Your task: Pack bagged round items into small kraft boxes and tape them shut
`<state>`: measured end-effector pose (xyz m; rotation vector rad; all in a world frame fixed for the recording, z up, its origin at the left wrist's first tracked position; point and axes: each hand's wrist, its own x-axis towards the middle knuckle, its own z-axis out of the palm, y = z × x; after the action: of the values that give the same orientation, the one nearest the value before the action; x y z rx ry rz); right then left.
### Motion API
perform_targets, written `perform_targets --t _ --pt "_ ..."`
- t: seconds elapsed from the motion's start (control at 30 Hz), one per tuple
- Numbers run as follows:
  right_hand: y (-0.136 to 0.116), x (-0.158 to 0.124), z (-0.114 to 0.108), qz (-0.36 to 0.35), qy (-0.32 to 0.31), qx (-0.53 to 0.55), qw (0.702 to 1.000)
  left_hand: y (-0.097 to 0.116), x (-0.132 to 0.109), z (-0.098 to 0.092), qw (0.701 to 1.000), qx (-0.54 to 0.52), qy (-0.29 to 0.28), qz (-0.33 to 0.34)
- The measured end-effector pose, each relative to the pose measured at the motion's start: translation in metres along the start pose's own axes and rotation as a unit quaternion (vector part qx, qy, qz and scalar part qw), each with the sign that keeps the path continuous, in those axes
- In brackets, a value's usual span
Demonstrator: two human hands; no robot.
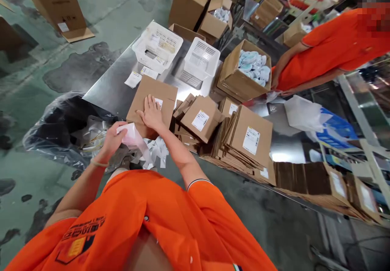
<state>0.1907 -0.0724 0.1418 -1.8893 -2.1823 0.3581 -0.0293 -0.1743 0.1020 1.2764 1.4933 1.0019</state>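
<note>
Bare worktop [105,86] left of the flat carton [146,88] offers the fingers of the left hand [115,137] a way forward, above the bag-lined bin [38,139]. Beyond the carton, paper slips [133,79] and the left basket [166,62] stand in the way; a narrow metal lane separates it from the right basket [196,70]. Folded cartons [251,135] crowd the right side, their gaps apparently too tight to judge.

Metal tabletop [111,90], shiny. Left end: two white baskets [146,60], loose white labels [133,79] just beside one, brown carton [138,100] nearer. Middle: piles of folded cartons [236,135], some labelled; open box [230,80] behind. Right: row of cardboard bundles [317,181]. Green floor [112,23], dark-stained; standing carton [65,7] far left.
</note>
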Motion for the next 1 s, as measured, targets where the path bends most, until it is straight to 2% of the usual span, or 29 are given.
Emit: perform_targets --t 0.07,0.2,0.27,0.33,0.47,0.53,0.6,0.67,0.73,0.77,0.8,0.87,0.9,0.93,0.97,1.0 --pt "0.012 -0.001 -0.003 0.046 0.007 0.000 0.999 0.016 0.019 0.007 0.999 0.015 0.015 0.024" --pt "0.055 -0.024 -0.016 0.199 0.096 0.026 0.975 0.027 0.038 0.022 0.999 0.038 0.000 -0.004" --pt "0.068 -0.042 -0.014 0.225 0.098 0.051 0.968 0.025 0.039 0.024 0.998 0.055 0.026 -0.006" --pt "0.070 -0.054 -0.008 0.230 0.083 0.088 0.966 0.023 0.038 0.025 0.996 0.088 0.027 -0.002" --pt "0.078 -0.062 -0.007 0.274 0.096 0.187 0.938 0.027 0.030 0.039 0.989 0.136 -0.043 0.031" --pt "0.100 -0.072 -0.022 0.317 0.129 0.207 0.916 0.028 0.021 0.049 0.989 0.097 -0.085 0.068" --pt "0.131 -0.093 -0.047 0.372 0.161 0.194 0.893 0.027 0.010 0.054 0.988 0.017 -0.121 0.090" --pt "0.160 -0.117 -0.072 0.429 0.178 0.164 0.870 0.025 -0.002 0.054 0.985 -0.056 -0.152 0.066" --pt "0.172 -0.136 -0.088 0.459 0.195 0.107 0.860 0.025 -0.015 0.048 0.980 -0.096 -0.174 0.012" --pt "0.170 -0.142 -0.090 0.444 0.203 0.076 0.869 0.026 -0.021 0.045 0.977 -0.110 -0.183 -0.014" --pt "0.161 -0.146 -0.088 0.401 0.204 0.059 0.891 0.027 -0.026 0.042 0.974 -0.124 -0.187 -0.034" --pt "0.128 -0.148 -0.069 0.245 0.155 0.102 0.952 0.031 -0.034 0.038 0.968 -0.167 -0.177 -0.053" --pt "0.107 -0.149 -0.054 0.147 0.093 0.164 0.971 0.031 -0.036 0.037 0.966 -0.195 -0.163 -0.053" --pt "0.085 -0.149 -0.038 0.060 0.016 0.239 0.969 0.031 -0.035 0.036 0.964 -0.224 -0.137 -0.051" --pt "0.064 -0.150 -0.021 -0.001 -0.059 0.308 0.950 0.029 -0.032 0.035 0.961 -0.252 -0.101 -0.050" --pt "0.045 -0.151 -0.006 -0.030 -0.118 0.364 0.924 0.025 -0.028 0.034 0.958 -0.276 -0.057 -0.052"
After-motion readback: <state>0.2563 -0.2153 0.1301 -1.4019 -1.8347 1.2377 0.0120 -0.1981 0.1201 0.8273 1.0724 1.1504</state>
